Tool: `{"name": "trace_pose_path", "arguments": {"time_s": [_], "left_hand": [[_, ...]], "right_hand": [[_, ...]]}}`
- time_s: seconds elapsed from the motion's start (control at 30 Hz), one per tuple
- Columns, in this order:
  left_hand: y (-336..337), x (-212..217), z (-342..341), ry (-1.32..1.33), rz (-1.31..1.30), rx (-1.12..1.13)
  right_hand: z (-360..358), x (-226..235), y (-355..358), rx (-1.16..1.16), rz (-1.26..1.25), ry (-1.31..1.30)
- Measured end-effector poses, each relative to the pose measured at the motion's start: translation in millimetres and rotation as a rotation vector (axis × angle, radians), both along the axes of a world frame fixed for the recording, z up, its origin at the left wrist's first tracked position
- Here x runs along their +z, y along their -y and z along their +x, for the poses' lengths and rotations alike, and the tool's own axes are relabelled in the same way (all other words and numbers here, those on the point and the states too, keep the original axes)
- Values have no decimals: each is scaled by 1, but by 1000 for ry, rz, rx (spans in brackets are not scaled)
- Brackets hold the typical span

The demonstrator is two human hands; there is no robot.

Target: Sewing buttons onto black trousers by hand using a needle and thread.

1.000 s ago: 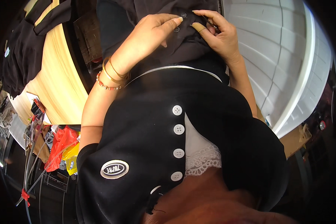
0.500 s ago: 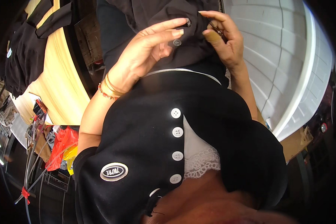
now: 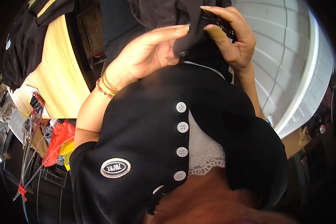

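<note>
A dark garment (image 3: 158, 13) lies over my lap, bunched up in front of me. My left hand (image 3: 151, 52) is closed on its cloth, thumb stretched along the top and the other fingers curled beneath. Below that thumb a small dark button (image 3: 183, 53) shows on the garment. To the right, my right hand (image 3: 235, 41) is held with thumb and forefinger apart, a tan bandage (image 3: 215, 32) around the thumb. Its curled fingers hold a small dark metal tool (image 3: 222, 25), mostly hidden, so its kind is unclear.
At left stands a light wooden table (image 3: 59, 74) with more dark garments (image 3: 24, 44) on it. A large white ribbed tub (image 3: 276, 59) is close on my right. Red and yellow plastic bags (image 3: 59, 140) hang at the lower left, next to thin metal rods (image 3: 28, 149).
My left hand has shifted lower, drawing the cloth and its button toward me. My right hand has moved slightly right, its fingers still apart from the left hand's.
</note>
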State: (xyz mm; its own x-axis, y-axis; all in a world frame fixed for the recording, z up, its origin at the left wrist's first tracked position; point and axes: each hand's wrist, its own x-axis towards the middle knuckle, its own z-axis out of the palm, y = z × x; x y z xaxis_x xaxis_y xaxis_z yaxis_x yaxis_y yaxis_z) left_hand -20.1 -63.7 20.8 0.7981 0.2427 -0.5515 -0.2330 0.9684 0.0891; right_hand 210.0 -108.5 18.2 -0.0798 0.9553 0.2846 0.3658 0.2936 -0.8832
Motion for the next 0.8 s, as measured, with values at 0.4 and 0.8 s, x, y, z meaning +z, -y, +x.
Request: {"name": "trace_pose_path", "arguments": {"time_s": [0.4, 0.8], "left_hand": [[2, 33, -3, -631, 1105, 197], [-1, 28, -1, -582, 1114, 240]], "right_hand": [[-16, 31, -13, 82, 220, 146], [-22, 32, -29, 132, 303, 226]]}}
